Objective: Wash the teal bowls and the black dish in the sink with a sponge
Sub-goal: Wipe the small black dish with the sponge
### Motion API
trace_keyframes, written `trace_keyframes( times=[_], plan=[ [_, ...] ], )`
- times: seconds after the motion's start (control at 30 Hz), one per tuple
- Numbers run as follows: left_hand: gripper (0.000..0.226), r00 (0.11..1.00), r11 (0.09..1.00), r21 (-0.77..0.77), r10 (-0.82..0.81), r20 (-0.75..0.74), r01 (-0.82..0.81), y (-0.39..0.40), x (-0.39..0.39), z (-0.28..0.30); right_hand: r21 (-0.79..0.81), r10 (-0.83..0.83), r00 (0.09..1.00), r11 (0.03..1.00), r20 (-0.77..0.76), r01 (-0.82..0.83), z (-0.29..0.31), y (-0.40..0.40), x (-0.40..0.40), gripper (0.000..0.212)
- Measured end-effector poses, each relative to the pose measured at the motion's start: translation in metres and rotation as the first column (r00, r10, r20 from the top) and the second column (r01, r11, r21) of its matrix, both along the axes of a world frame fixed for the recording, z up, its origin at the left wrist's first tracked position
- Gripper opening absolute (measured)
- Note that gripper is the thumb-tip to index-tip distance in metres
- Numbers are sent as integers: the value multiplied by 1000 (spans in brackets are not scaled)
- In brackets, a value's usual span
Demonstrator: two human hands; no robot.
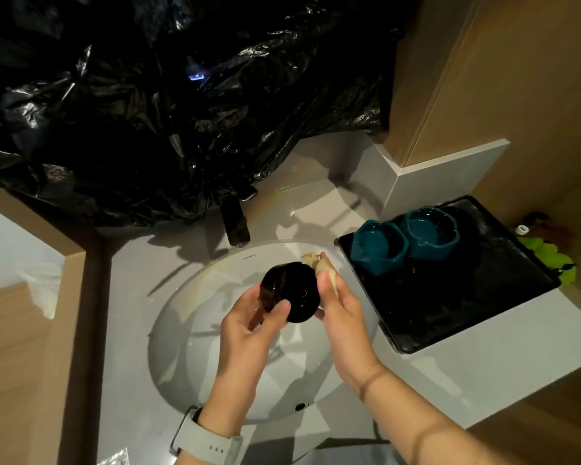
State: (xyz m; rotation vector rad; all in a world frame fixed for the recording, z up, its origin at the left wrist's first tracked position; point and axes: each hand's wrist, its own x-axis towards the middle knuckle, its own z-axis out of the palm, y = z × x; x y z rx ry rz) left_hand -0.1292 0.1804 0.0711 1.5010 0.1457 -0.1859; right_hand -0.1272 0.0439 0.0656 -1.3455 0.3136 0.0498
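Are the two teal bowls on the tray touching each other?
Touching. In the head view the left bowl and the right bowl stand side by side on the black tray, their walls meeting with no gap visible.

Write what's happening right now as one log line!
left hand: holds black dish over sink | right hand: grips sponge at dish | two teal bowls: on black tray

Dim room, grey countertop (pixel 477 360) catching patches of light and hard shadows. Crumpled black plastic sheeting (pixel 168 105) draped across the far wall. Tan wood panelling (pixel 517 72) at far right, edged by a pale grey ledge (pixel 450 159). Wood cabinet side (pixel 24 347) at near left. Dark faucet (pixel 235 223) under the sheeting.
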Motion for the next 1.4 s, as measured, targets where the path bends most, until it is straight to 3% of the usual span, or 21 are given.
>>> trace_keyframes(
  times=[0.2,0.3,0.37,0.43,0.5,0.57,0.73,0.8,0.87,0.97,1.03,1.07,1.1,1.17,1.27,1.33,1.4],
  plan=[
    [52,992,991,49,126,6,-126,4,11,0,37,9,997,999,-76,-6,-8,8,-10,32],
    [41,995,993,69,97,-27,-95,2,10,-4,172,-2,985,985,-171,32,-9,9,-5,32],
    [36,996,993,94,74,-41,-70,0,5,-9,200,-21,989,978,-148,50,-10,4,1,35],
    [37,997,993,100,67,-41,-62,-4,1,-10,155,-3,995,988,-98,18,-12,1,5,35],
    [41,997,993,103,68,-42,-64,-6,-1,-11,93,25,996,995,-87,-17,-15,1,5,48],
    [29,997,994,95,64,-32,-61,-10,-2,-10,52,-18,993,998,-113,24,-17,2,2,59],
    [27,994,994,56,99,-52,-96,-16,1,-8,-37,-79,981,997,-179,73,-13,-6,5,62],
    [32,990,991,64,125,-66,-121,-15,4,-8,-12,-120,979,993,-163,120,-15,-13,3,47],
    [33,991,990,84,121,-60,-115,-15,5,-8,-131,-123,988,985,-90,111,-15,-17,-1,29],
    [33,994,983,149,110,-22,-105,-18,4,-9,-352,-54,998,934,25,60,-22,-26,4,64],
    [33,995,968,228,98,21,-100,-18,2,-9,-371,-7,1000,928,-13,1,-25,-31,14,88],
    [34,994,960,259,96,45,-105,-19,1,-8,-351,17,998,936,-62,-38,-28,-32,17,86],
    [35,993,953,282,92,69,-108,-20,-1,-7,-320,46,991,944,-122,-83,-27,-32,20,70],
    [39,993,945,313,69,98,-96,-23,-5,-5,-272,142,952,937,-270,-217,-21,-31,25,20],
    [41,994,949,303,58,93,-84,-26,-10,-8,-317,207,917,893,-340,-319,-21,-26,31,19],
    [36,995,953,289,75,63,-90,-23,-8,-11,-406,155,951,877,-266,-256,-21,-20,32,27],
    [32,998,954,295,59,14,-61,-15,-2,-12,-575,119,974,791,-194,-211,-23,-14,30,36]
  ],
)
